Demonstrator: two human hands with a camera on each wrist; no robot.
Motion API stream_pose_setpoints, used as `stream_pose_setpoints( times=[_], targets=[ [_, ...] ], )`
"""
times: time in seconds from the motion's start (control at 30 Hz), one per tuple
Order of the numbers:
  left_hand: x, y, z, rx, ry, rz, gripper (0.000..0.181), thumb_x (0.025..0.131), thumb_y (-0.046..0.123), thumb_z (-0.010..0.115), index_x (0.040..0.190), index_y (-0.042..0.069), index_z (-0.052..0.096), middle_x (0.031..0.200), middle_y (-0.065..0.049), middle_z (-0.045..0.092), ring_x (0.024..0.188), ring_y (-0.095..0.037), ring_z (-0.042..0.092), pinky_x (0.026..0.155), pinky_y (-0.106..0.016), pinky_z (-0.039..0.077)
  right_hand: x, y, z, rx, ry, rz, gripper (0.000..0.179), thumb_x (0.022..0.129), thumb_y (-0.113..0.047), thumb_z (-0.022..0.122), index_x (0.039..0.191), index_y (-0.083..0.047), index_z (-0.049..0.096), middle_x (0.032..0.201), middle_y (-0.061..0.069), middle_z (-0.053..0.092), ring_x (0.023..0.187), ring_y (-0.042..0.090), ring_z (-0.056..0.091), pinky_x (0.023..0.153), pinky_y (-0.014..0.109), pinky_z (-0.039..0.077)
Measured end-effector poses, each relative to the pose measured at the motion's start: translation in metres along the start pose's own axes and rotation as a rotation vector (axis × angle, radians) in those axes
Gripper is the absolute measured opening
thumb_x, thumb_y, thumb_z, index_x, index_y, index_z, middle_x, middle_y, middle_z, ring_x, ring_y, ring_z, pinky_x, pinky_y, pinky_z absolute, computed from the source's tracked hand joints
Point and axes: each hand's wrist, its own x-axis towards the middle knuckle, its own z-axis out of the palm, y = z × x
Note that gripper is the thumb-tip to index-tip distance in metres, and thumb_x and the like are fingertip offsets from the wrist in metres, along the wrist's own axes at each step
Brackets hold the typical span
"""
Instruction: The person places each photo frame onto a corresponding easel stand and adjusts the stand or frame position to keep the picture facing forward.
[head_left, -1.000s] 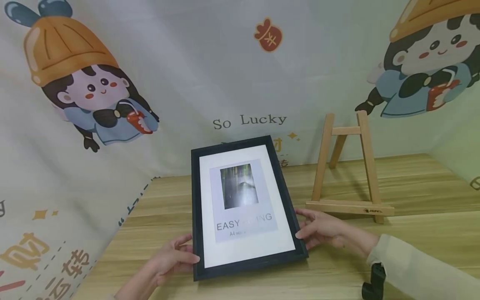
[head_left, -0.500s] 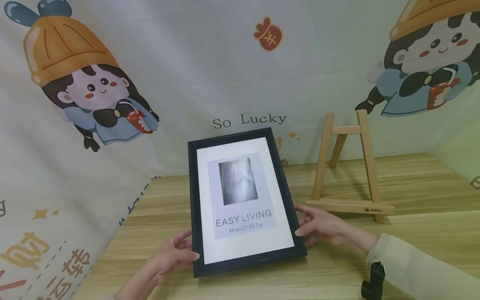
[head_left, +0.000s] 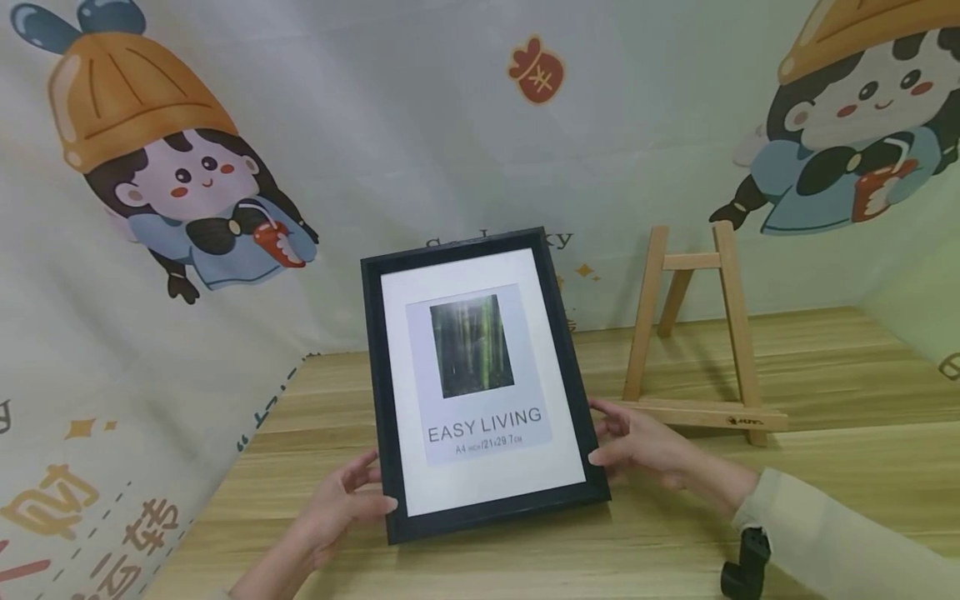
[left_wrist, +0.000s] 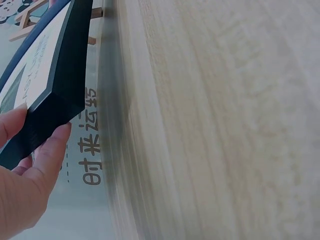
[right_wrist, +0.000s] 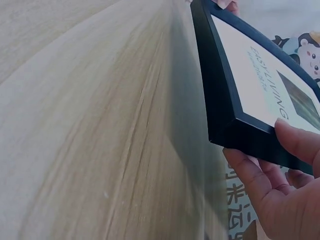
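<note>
A black picture frame (head_left: 487,383) with a white mat and an "EASY LIVING" insert leans back between both hands, its face toward the head camera. My left hand (head_left: 337,504) grips its lower left side, thumb on the front border and fingers behind. On the lower right side, my right hand (head_left: 645,446) pinches the border the same way. Both wrist views show the frame's thick side (left_wrist: 70,65) raised over the wooden tabletop, with thumb and fingers of the right hand (right_wrist: 280,185) on either side of it.
A small wooden easel (head_left: 738,333) stands on the wooden table (head_left: 847,367) behind the right hand. A printed cloth (head_left: 412,125) with cartoon figures hangs behind the table and at its left. A black device (head_left: 746,562) is strapped at the right wrist.
The picture frame has tilted more upright and its top edge has risen, now covering part of the "So Lucky" print. Both hands keep their hold and have shifted slightly upward.
</note>
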Motion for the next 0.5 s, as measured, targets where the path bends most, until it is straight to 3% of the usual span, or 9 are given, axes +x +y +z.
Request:
stream_pose_setpoints(
  times=[0.27, 0.5],
  targets=[
    [-0.0022, 0.0016, 0.0035, -0.014, 0.07, 0.025, 0.076, 0.073, -0.006, 0.064, 0.14, -0.003, 0.028, 0.122, -0.022, 0.047, 0.091, -0.021, 0.061, 0.079, -0.034, 0.051, -0.0004, -0.002, 0.0036, -0.03, 0.034, -0.026, 0.087, 0.08, -0.004, 0.065, 0.145, 0.004, 0.008, 0.12, 0.026, 0.043, 0.086, 0.017, 0.058, 0.076, 0.038, 0.053],
    [-0.0021, 0.0051, 0.0038, -0.054, 0.094, 0.044, 0.079, 0.073, -0.006, 0.065, 0.142, 0.006, 0.029, 0.117, -0.018, 0.053, 0.09, -0.021, 0.061, 0.077, -0.036, 0.052, -0.0006, -0.0042, 0.005, -0.031, 0.046, -0.054, 0.088, 0.08, 0.0, 0.064, 0.146, -0.003, 0.007, 0.111, 0.018, 0.044, 0.081, 0.014, 0.055, 0.073, 0.035, 0.053]
  ],
)
